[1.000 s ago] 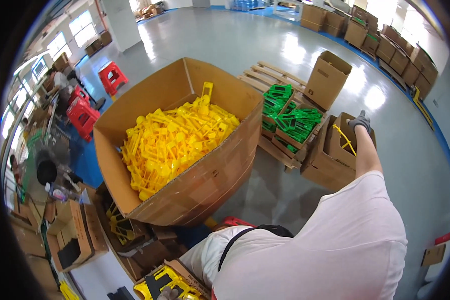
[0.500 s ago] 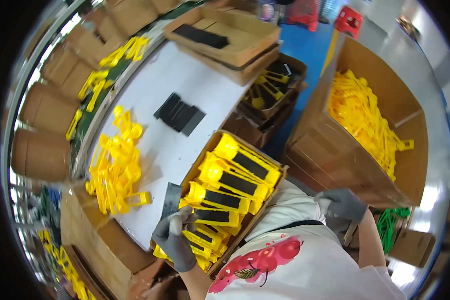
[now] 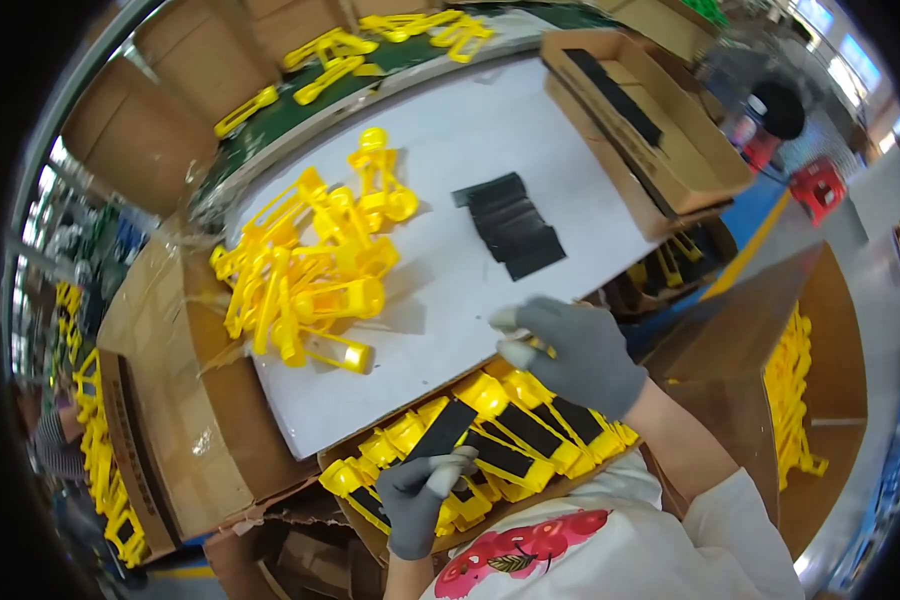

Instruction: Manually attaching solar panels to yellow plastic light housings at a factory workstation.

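My left hand, in a grey glove, pinches a flat black strip over a box of yellow plastic parts with black strips on them at the table's near edge. My right hand, also gloved, hovers with curled fingers above the same box, a little yellow showing at its fingertips; whether it grips anything I cannot tell. A heap of loose yellow plastic parts lies on the white table. A small stack of black strips rests further out on the table.
An open cardboard box with long black strips stands at the table's far right. A big carton of yellow parts sits on the floor to my right. Cartons and more yellow parts crowd the left. A green belt with yellow parts runs behind the table.
My view has swung from the floor carton to the table. My right hand has come forward over the box of yellow parts, and my left hand has lifted a black strip.
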The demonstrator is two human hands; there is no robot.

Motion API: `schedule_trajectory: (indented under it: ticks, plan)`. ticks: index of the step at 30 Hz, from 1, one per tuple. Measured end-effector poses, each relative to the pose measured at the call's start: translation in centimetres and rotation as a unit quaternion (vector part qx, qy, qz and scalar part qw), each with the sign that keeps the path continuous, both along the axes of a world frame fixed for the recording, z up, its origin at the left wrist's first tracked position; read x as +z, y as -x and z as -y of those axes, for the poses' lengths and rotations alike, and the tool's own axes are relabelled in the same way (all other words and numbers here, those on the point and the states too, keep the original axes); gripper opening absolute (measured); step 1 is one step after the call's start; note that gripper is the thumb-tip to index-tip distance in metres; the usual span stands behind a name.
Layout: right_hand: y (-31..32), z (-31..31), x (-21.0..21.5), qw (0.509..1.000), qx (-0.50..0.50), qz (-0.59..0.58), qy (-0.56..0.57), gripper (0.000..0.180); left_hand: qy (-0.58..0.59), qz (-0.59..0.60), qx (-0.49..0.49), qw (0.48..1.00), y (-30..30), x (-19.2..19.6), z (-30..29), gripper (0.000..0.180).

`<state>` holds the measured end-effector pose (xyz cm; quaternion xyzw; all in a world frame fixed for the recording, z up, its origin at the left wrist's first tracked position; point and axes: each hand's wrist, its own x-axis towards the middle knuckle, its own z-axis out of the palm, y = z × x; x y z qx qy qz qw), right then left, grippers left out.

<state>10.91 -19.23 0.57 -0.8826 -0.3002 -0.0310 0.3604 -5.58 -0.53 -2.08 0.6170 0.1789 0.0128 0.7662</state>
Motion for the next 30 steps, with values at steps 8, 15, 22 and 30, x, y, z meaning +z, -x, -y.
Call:
schedule_trajectory:
  ticks: [8,15,22,30]
  plan:
    - [-6.6,-14.6,-2.9,0.968,0.164,0.176,0.068,0.06,0.02,-0.049,0.067,0.996,-0.1,-0.3,-1.8,0.016]
    - [-8.0,-14.9,-3.6,0.963,0.148,0.223,0.022,0.044,-0.006,-0.045,0.139,0.989,-0.2,-0.6,-3.7,0.02]
    - [-1.5,-5.6,-0.3,0.951,0.178,0.254,0.008,0.04,0.008,0.024,0.238,0.971,-2.7,-0.4,-4.8,0.036]
    - [2.3,-3.1,2.2,0.967,0.143,0.208,0.038,0.048,0.085,0.061,0.261,0.96,-3.2,0.3,-3.8,0.028]
